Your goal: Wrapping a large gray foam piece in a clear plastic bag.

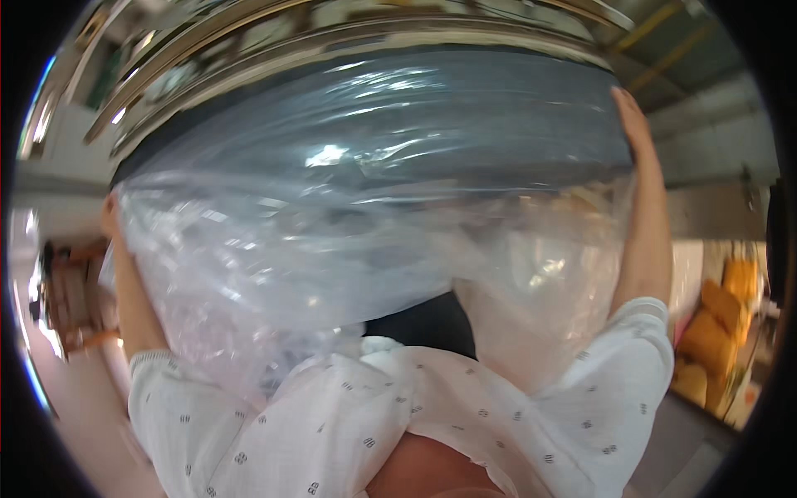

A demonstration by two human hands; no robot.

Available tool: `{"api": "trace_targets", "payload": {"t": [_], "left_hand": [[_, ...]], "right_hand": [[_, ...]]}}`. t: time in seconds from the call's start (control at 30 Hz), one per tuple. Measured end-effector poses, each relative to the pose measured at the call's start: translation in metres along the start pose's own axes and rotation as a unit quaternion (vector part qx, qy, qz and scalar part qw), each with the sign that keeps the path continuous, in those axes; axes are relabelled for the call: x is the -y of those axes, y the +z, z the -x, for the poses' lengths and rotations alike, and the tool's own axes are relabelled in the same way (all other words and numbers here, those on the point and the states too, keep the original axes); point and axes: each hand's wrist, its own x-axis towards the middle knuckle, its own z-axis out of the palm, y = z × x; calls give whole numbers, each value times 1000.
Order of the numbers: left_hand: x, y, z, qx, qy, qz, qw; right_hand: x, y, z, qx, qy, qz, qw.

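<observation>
A wide, dark grey bundle (481, 108) spans the view in front of me, covered by shiny clear plastic film (274, 241). Loose, wrinkled film hangs from its lower side toward my body. At the far left end, my left hand (110, 214) is closed on the edge of the wrapped bundle, its fingers mostly hidden. My right hand (631, 120) grips the right end higher up, with its fingertips along the edge. What the dark material under the film is, I cannot tell.
Long metal rails (249, 50) of a machine or rack run just beyond the bundle. Yellow-orange items (722, 332) are piled at the right. A brown wooden stool or frame (79, 290) stands on the floor at the left.
</observation>
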Motion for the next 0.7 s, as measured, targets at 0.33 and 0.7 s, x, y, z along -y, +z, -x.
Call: {"api": "trace_targets", "payload": {"t": [0.33, 0.7], "left_hand": [[-87, 16, 20, -112, -121, -68, 984], [-133, 20, 25, -160, -157, 40, 974]], "right_hand": [[269, 36, 175, 281, -153, -340, 884], [259, 177, 382, 179, -174, -123, 961]]}}
